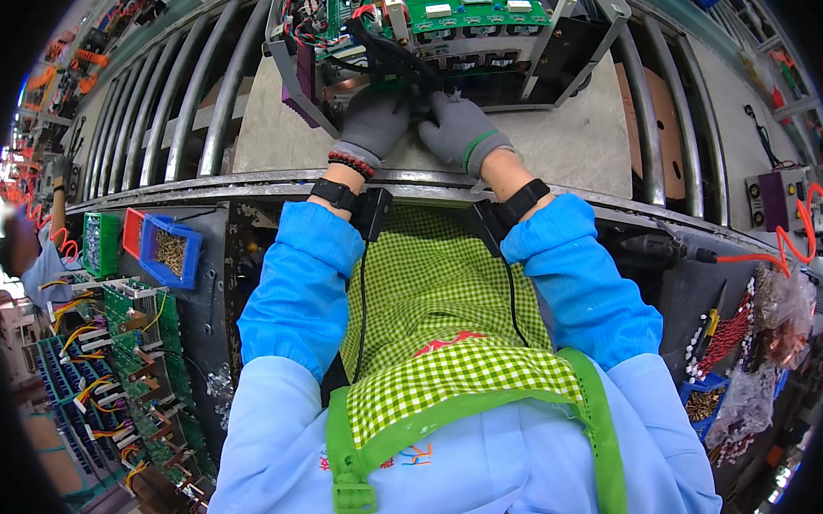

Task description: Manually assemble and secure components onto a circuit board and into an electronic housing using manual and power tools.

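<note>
Grip, head view: the gloved left hand [376, 125] and gloved right hand [458, 132] come together at the upper middle of the frame, fingers bent inward; the fingertips are partly hidden, so I cannot tell whether either one is clenched on anything.
Black cables: the bundle [397, 59] lies just above both hands in the frame, at the near edge of the open chassis [567, 57].
Cable axis: slanting, from upper left down to lower right, its lower end pointing into the gap between the hands.
Nearer hand: the right, by a little, its fingertips at that lower end; the left sits just below and left of the bundle. Contact is unclear.
Circuit board: the green board [482, 14] sits in the chassis at the top of the frame, beyond the cables and apart from the hands.
Support: the chassis stands on a pale board [573, 140], with metal rollers [191, 91] to either side.
</note>
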Demonstrator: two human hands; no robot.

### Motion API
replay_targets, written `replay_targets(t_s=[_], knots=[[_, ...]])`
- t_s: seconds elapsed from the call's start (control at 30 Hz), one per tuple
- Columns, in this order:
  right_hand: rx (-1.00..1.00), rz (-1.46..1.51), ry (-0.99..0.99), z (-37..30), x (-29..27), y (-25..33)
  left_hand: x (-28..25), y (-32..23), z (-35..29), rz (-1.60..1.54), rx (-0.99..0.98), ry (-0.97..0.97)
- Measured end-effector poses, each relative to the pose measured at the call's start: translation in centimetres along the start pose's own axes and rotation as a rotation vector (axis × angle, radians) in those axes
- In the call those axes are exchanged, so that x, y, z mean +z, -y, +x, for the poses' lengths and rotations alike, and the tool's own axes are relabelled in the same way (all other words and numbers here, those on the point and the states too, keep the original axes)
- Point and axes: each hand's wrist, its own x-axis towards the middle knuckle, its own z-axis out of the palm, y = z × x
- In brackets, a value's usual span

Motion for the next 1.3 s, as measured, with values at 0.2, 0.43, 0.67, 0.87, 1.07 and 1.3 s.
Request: replay_targets(t_s=[0.2,0.43,0.67,0.87,1.07,1.3], knots=[[-0.076,0.055,-0.027,0.1,0.2,-0.8,-0.2,0.0,-0.1,-0.035,-0.032,0.010],[-0.039,-0.053,0.017,0.2,0.1,-0.7,-0.3,-0.1,-0.2,-0.043,-0.029,0.025],[-0.022,-0.195,0.081,0.1,-1.1,0.0,-0.6,-1.4,0.0,-0.100,-0.151,-0.021],[-0.004,-0.247,0.116,0.3,-1.2,0.0,0.9,-2.4,0.4,-0.006,-0.312,-0.162],[-0.143,-0.208,-0.075,-1.5,-0.2,-0.4,1.3,-1.6,0.3,0.015,-0.306,-0.109],[-0.244,-0.119,-0.064,-5.7,-2.6,-1.7,1.1,-0.9,0.2,0.005,-0.286,-0.092]])
